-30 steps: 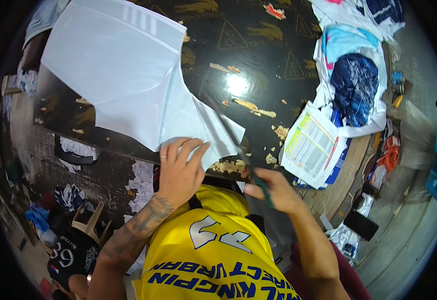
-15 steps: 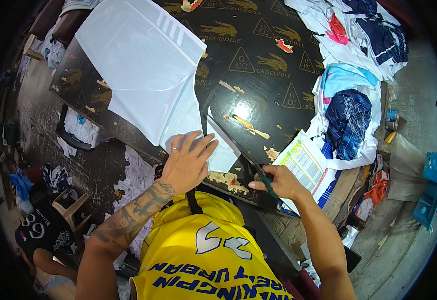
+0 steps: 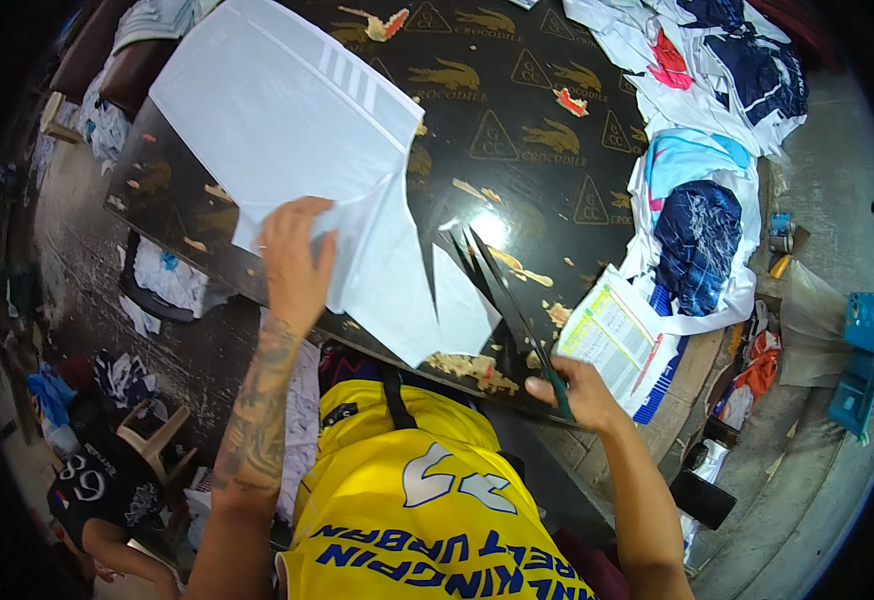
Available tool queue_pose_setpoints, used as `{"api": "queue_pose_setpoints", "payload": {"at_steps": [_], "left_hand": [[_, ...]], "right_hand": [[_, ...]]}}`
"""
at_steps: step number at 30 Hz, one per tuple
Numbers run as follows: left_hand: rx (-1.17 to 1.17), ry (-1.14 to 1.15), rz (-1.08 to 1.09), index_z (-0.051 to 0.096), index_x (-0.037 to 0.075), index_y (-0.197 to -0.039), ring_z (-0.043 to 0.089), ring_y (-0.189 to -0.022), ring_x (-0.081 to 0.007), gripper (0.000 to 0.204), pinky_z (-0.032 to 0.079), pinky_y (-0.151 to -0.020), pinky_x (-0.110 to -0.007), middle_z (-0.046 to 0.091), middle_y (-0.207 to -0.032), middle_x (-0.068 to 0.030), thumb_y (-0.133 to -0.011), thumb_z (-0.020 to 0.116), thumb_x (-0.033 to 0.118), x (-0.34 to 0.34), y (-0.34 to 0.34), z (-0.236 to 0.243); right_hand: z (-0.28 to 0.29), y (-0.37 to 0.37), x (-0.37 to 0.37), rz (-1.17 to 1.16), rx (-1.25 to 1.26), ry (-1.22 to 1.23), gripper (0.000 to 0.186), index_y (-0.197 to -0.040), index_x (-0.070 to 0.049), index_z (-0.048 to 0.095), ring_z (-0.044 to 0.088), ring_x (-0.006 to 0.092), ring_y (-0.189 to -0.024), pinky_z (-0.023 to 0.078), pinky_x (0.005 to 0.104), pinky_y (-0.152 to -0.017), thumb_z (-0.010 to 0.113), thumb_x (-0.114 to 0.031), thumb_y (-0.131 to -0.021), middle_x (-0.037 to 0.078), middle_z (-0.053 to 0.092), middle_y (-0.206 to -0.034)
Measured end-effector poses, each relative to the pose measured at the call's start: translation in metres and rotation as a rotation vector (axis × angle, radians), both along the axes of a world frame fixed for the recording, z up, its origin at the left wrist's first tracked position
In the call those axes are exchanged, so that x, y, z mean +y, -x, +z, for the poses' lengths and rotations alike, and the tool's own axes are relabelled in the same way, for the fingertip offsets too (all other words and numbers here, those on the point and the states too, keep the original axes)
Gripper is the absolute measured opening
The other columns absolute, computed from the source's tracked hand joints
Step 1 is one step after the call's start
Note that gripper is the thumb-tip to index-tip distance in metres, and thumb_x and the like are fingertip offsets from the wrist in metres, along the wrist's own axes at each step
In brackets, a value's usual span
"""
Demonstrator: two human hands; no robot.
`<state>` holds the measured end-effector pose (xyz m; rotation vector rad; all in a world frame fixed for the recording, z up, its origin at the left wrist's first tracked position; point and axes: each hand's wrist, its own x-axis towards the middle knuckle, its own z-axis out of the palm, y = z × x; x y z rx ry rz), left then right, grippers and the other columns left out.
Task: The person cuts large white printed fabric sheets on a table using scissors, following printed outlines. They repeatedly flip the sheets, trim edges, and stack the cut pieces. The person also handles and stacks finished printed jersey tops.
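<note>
A large white fabric piece [image 3: 287, 100] with pale stripes lies across the dark tabletop, its near end narrowing toward the table's front edge. My left hand [image 3: 297, 260] is closed at a fold in this fabric, fingers bent over it with the thumb alongside. In my right hand [image 3: 579, 390] are long scissors [image 3: 517, 315] with a dark green handle. Their blades point away from me, slightly apart, above the tabletop. A small white fabric offcut [image 3: 462, 305] lies between the blades and the large piece, with a narrow dark gap beside it.
The tabletop [image 3: 507, 160] has gold printing and chipped patches. On its right are printed papers [image 3: 612, 335], a dark blue fabric bundle [image 3: 699, 235] and piled white garments [image 3: 657, 100]. A blue plastic rack [image 3: 862, 350] stands far right. Another person [image 3: 107, 490] is at lower left, near a beige stool [image 3: 157, 440].
My left hand has moved left off the offcut's edge and onto the fold of the large piece. The scissors have drawn slightly right, clear of the offcut, with blades parted.
</note>
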<state>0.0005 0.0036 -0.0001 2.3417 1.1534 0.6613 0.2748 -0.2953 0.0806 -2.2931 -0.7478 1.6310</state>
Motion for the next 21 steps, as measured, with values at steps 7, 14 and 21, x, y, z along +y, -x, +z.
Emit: {"api": "queue_pose_setpoints", "payload": {"at_steps": [7, 14, 21], "left_hand": [[0.197, 0.141, -0.321, 0.068, 0.012, -0.107, 0.063, -0.106, -0.0274, 0.015, 0.034, -0.105, -0.047, 0.067, -0.102, -0.0069, -0.096, 0.074, 0.019, 0.056, 0.019, -0.001], [0.006, 0.405, -0.445, 0.08, 0.011, -0.115, 0.066, -0.099, -0.0216, 0.021, 0.033, -0.104, -0.042, 0.077, -0.096, -0.0021, -0.098, 0.074, 0.02, 0.035, -0.011, 0.008], [0.003, 0.403, -0.578, 0.08, 0.013, -0.117, 0.064, -0.101, -0.0218, 0.022, 0.034, -0.102, -0.042, 0.074, -0.095, -0.0015, -0.097, 0.075, 0.02, 0.038, -0.02, 0.005]], "right_hand": [[-0.017, 0.08, 0.018, -0.03, 0.079, -0.107, 0.057, -0.114, -0.003, 0.074, 0.055, 0.0162, -0.071, 0.048, 0.0336, -0.069, 0.086, -0.053, -0.09, 0.005, 0.065, -0.077], [-0.038, 0.107, 0.09, -0.15, 0.016, -0.039, 0.061, -0.094, 0.0, 0.071, 0.058, 0.0192, -0.069, 0.047, 0.0372, -0.067, 0.084, -0.059, -0.087, 0.011, 0.062, -0.071], [-0.043, 0.128, 0.126, -0.319, 0.036, -0.016, 0.054, -0.09, -0.001, 0.07, 0.048, 0.0115, -0.069, 0.043, 0.0326, -0.064, 0.087, -0.053, -0.089, -0.001, 0.055, -0.07]]}}
